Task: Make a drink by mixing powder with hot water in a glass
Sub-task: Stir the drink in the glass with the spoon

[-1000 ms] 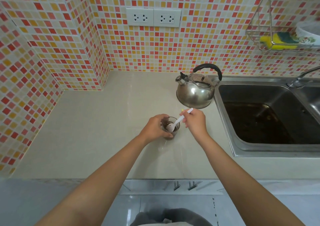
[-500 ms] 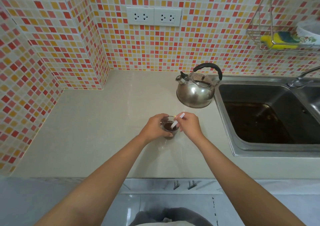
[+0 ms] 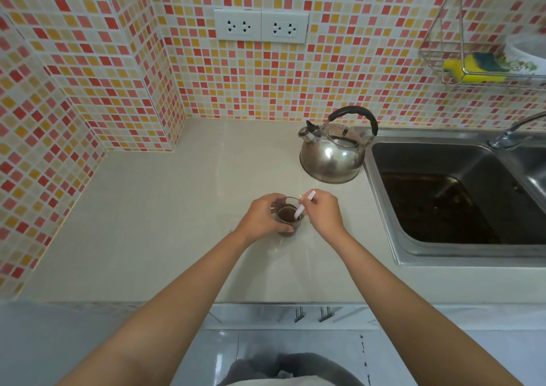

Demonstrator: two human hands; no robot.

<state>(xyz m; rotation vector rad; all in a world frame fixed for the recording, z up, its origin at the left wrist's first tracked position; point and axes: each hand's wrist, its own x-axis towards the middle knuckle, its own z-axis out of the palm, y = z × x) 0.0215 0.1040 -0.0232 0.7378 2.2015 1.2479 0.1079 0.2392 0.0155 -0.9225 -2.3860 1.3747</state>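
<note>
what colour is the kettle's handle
Black, arching over the shiny steel kettle; clearest in the head view.

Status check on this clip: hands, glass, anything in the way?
Left hand wrapped round glass. Right hand holds spoon, tip in brown drink. Kettle stands clear behind.

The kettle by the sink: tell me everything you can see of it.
The kettle is a squat, rounded stovetop type in shiny polished metal that mirrors the counter. An arched black handle spans its top, and a short spout with a capped tip points left. It stands upright on the pale countertop, right beside the left rim of the steel sink, near the tiled back wall. Neither hand touches it; it sits beyond the glass being stirred. Whether it holds water cannot be seen.
</note>
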